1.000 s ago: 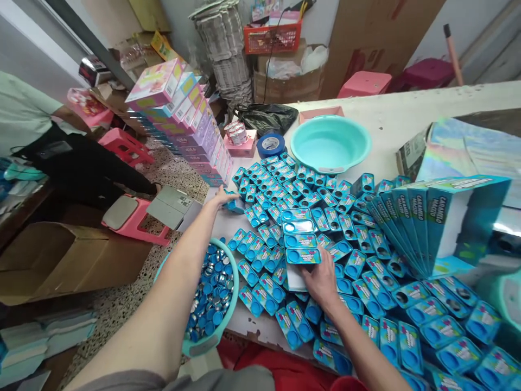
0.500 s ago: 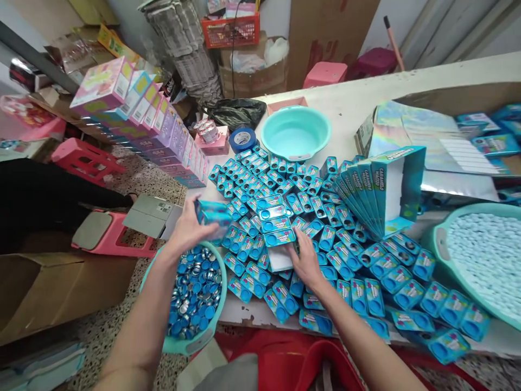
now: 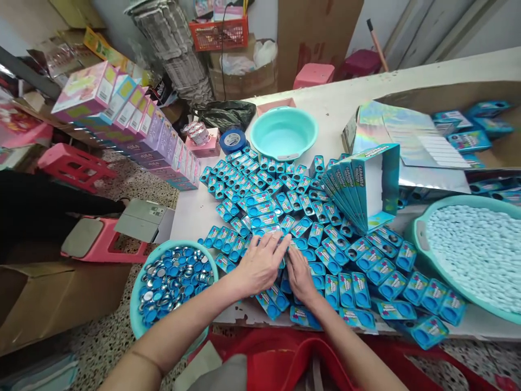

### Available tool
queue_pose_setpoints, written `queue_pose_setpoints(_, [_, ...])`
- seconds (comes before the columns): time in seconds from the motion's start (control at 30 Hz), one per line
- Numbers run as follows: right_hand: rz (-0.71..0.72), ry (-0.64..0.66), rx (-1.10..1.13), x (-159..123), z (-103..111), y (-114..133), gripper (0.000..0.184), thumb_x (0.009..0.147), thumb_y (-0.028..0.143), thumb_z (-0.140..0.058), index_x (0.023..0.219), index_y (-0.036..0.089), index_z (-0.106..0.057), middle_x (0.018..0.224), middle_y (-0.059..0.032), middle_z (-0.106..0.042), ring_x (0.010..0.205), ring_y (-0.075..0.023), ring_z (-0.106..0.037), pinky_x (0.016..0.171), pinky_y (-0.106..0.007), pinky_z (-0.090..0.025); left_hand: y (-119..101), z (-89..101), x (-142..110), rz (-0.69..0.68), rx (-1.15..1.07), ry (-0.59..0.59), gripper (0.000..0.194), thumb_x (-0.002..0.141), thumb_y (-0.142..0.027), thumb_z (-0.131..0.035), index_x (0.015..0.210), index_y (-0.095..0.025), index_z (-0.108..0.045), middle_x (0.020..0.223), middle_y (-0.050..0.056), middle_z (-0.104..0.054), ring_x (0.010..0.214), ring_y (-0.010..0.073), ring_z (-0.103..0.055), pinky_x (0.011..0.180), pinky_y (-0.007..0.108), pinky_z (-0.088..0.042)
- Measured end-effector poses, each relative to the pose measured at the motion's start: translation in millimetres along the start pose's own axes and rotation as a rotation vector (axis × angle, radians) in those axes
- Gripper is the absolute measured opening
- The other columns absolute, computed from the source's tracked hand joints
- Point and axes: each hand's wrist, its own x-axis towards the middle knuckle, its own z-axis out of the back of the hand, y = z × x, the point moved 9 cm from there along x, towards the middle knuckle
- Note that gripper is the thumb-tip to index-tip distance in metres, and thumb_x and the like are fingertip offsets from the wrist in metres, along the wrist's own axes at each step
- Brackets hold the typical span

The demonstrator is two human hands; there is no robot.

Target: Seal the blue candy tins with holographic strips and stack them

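A row of small blue printed tins [image 3: 261,210] stands in a narrow display box, most of which my hands and the tins hide. My left hand [image 3: 262,263] lies over the near end of this row, palm down, fingers stretched out and touching the tins. Against the box's right side is my right hand [image 3: 300,274], fingers close together around its edge, thumb hidden. Many loose tins [image 3: 334,255] of the same kind surround the hands, with round recesses in their tops.
At left, a turquoise basin [image 3: 136,293] contains blue and silver caps. Another basin [image 3: 423,239] at right is full of pale blue pieces. An unfilled basin [image 3: 284,133] stands behind the tins. Nested display boxes [image 3: 362,190] lean near a carton [image 3: 407,133]. Pink and purple boxes [image 3: 134,125] are stacked at left.
My left hand has moved right with its tins from beside the row onto the row's near end. The white inside of the box is now covered. The view has shifted slightly.
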Motion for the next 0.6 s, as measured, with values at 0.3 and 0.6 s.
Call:
queue_pose_setpoints(0.3, [0.012, -0.011, -0.079, 4, 6, 10, 0.051, 0.096, 0.02, -0.027, 0.147, 0.022, -0.03, 0.136, -0.0115, -0.053, 0.123, -0.0233, -0.052, 0.095, -0.045, -0.047, 4, -0.9, -9, 0.057, 0.093, -0.124, 0.073, 0.077, -0.021, -0.048, 0.147, -0.013, -0.027, 0.145, 0.016, -0.041, 0.124, 0.0307, -0.043, 0.094, 0.045, -0.037])
queue_pose_setpoints(0.6, [0.066, -0.041, -0.048, 1, 10, 8, 0.048, 0.094, 0.02, -0.028, 0.141, 0.017, -0.04, 0.128, -0.0152, -0.059, 0.116, -0.0248, -0.057, 0.09, -0.045, -0.049, -6, 1.0, 20, 0.048, 0.088, -0.092, 0.069, 0.08, -0.028, -0.051, 0.144, -0.012, -0.032, 0.141, 0.016, -0.045, 0.124, 0.0321, -0.044, 0.092, 0.045, -0.038])
